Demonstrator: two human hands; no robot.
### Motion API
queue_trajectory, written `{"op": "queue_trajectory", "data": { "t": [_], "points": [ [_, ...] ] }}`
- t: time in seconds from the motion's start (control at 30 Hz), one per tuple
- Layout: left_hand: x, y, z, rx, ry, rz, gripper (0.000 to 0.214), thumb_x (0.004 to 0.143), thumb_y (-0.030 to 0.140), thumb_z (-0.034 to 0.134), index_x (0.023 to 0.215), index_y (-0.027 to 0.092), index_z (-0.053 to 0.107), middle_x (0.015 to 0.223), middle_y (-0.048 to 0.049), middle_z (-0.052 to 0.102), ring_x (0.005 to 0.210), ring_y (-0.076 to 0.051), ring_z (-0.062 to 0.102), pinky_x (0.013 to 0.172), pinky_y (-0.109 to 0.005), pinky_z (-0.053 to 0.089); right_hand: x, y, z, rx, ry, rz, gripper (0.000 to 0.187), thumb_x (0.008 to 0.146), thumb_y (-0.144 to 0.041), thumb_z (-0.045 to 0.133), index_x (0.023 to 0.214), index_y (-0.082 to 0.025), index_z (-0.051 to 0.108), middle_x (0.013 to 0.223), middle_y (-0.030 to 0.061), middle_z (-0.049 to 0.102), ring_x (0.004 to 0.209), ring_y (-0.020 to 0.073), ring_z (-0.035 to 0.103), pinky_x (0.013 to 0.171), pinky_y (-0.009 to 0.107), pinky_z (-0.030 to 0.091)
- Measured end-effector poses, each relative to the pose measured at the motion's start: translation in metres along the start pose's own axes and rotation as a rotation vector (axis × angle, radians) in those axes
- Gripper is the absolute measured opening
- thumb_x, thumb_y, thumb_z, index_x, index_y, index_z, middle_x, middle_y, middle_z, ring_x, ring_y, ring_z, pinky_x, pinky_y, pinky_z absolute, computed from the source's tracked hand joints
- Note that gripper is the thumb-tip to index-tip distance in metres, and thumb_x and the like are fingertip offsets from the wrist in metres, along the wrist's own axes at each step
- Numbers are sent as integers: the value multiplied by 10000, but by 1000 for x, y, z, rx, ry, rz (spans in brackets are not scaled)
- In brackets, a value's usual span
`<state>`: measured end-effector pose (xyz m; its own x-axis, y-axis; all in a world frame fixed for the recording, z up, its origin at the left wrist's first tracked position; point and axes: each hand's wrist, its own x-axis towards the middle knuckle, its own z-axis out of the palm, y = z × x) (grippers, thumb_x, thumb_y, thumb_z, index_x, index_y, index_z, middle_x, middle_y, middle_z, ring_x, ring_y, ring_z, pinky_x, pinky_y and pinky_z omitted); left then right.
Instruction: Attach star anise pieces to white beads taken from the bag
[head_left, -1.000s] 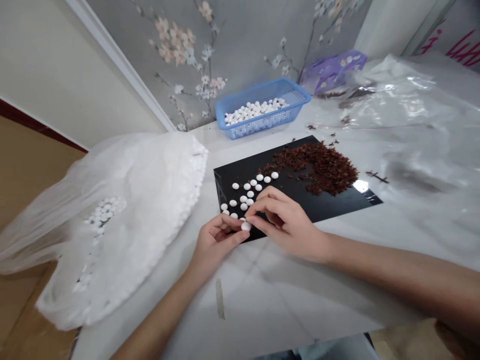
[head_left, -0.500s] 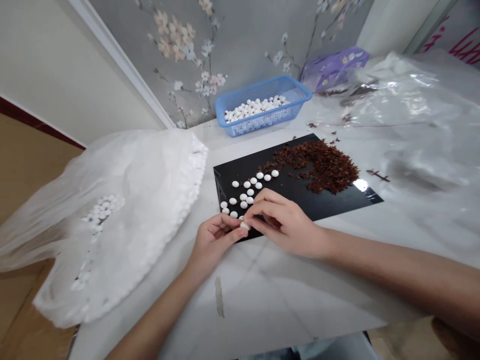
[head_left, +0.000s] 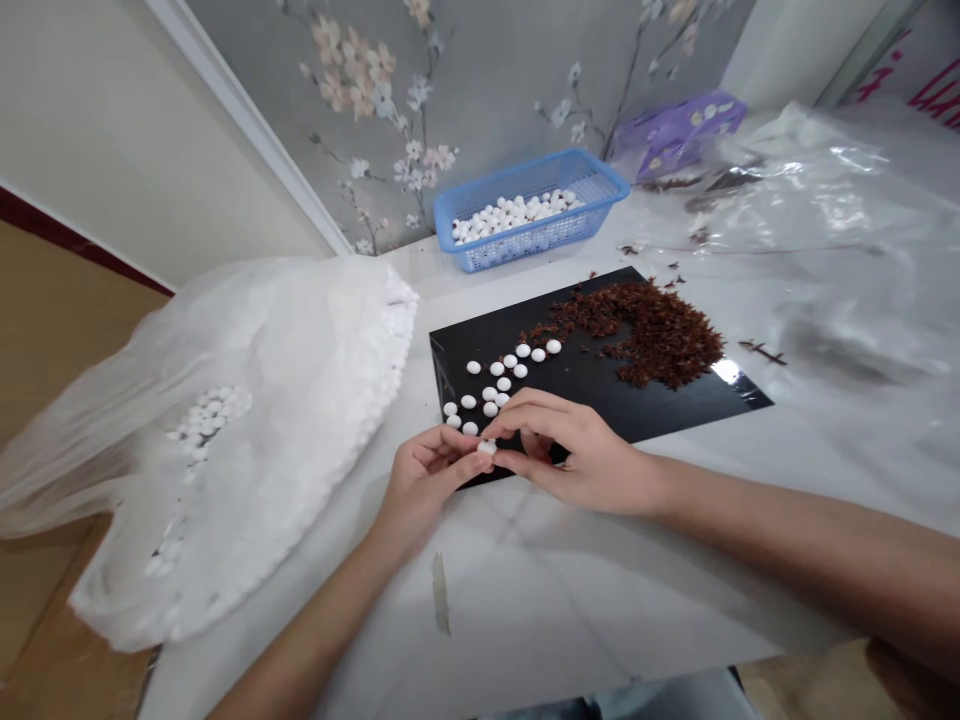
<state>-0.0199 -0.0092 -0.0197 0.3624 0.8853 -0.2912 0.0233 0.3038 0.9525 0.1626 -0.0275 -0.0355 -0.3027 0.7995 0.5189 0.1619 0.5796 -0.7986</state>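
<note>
White bead (head_left: 488, 447): both grips pinching | black sheet (head_left: 675, 400), blue basket (head_left: 600, 205) behind

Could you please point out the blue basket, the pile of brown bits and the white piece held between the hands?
blue basket (head_left: 611, 184): head view, right rim.
brown pile (head_left: 660, 335): head view, its middle.
white piece (head_left: 487, 447): head view, visible top.

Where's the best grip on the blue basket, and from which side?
Judging by its pose, take the blue basket by its rim on the near long side: the open top leaves the lip free, white pieces sit low inside, and the wall behind blocks the far side.
</note>
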Motion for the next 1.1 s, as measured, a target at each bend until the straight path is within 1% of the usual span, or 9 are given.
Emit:
{"op": "queue_trajectory", "data": {
  "t": [0.13, 0.3, 0.43, 0.53, 0.7, 0.8, 0.9, 1.0, 1.1],
  "points": [
    [0, 0, 0, -6, -1, -2, 103, 663, 209, 716, 696, 155, 635, 670, 18, 656, 648, -62, 594, 655, -147, 462, 1, -1, 0, -46, -12, -37, 148, 838, -129, 512, 977, -168, 547, 902, 39, 530, 528, 41, 432, 507, 186, 451],
    [-2, 1, 1, 15, 5, -5, 94, 665, 207, 715, 700, 155, 645, 679, 13, 666, 657, -65, 603, 656, -146, 470, 1, 0, -2, -133, -69, -83, 165, 859, -118, 466, 1001, -142, 546, 919, 77, 540, 730, 102, 542, 630, 211, 493],
    [-2, 2, 2, 37, 12, -14, 114, 654, 217, 723, 687, 145, 642, 665, 4, 665, 640, -71, 602, 639, -152, 472, 0, 2, -2, -185, -107, -99, 171, 870, -126, 441, 1008, -142, 541, 925, 86, 549, 813, 135, 558, 700, 251, 499],
    [-1, 1, 1, 44, 14, -12, 124, 648, 221, 729, 692, 147, 640, 669, 4, 666, 639, -71, 602, 640, -154, 472, 1, 0, -5, -213, -125, -95, 175, 878, -140, 428, 1015, -145, 538, 931, 83, 549, 796, 131, 561, 688, 247, 498],
    [0, 2, 1, 47, 21, 9, 133, 653, 231, 726, 712, 152, 636, 707, 2, 667, 671, -74, 606, 662, -156, 470, 5, -8, -15, -232, -167, -82, 182, 863, -173, 456, 1033, -169, 523, 940, 63, 537, 674, 90, 532, 541, 196, 461],
    [-1, 2, 2, 24, 45, 1, 138, 657, 231, 724, 717, 159, 622, 731, 5, 673, 682, -76, 613, 669, -158, 470, 8, -8, -23, -212, -34, -91, 249, 808, -188, 533, 1055, -172, 503, 939, 57, 530, 559, 67, 466, 495, 204, 434],
    [-1, 3, 2, 15, 56, -14, 149, 664, 235, 719, 730, 160, 609, 755, -4, 682, 684, -78, 616, 673, -161, 472, 14, -1, -36, -288, 158, -75, 186, 795, -173, 532, 981, -175, 529, 896, 43, 538, 497, 59, 420, 471, 215, 409],
    [-1, 3, 2, 28, 53, -22, 154, 682, 247, 705, 753, 162, 597, 799, -19, 686, 696, -78, 614, 680, -162, 473, 22, 9, -55, -465, 266, 35, 90, 789, -162, 510, 863, -169, 562, 841, 37, 548, 508, 76, 438, 504, 231, 412],
    [0, 4, 2, 47, 56, 9, 208, 726, 271, 665, 913, 211, 599, 802, 2, 674, 702, -74, 608, 668, -161, 476, 27, 21, -78, -665, 296, 206, 82, 763, -155, 499, 775, -162, 580, 799, 41, 554, 529, 101, 467, 550, 257, 419]
  ]
}}
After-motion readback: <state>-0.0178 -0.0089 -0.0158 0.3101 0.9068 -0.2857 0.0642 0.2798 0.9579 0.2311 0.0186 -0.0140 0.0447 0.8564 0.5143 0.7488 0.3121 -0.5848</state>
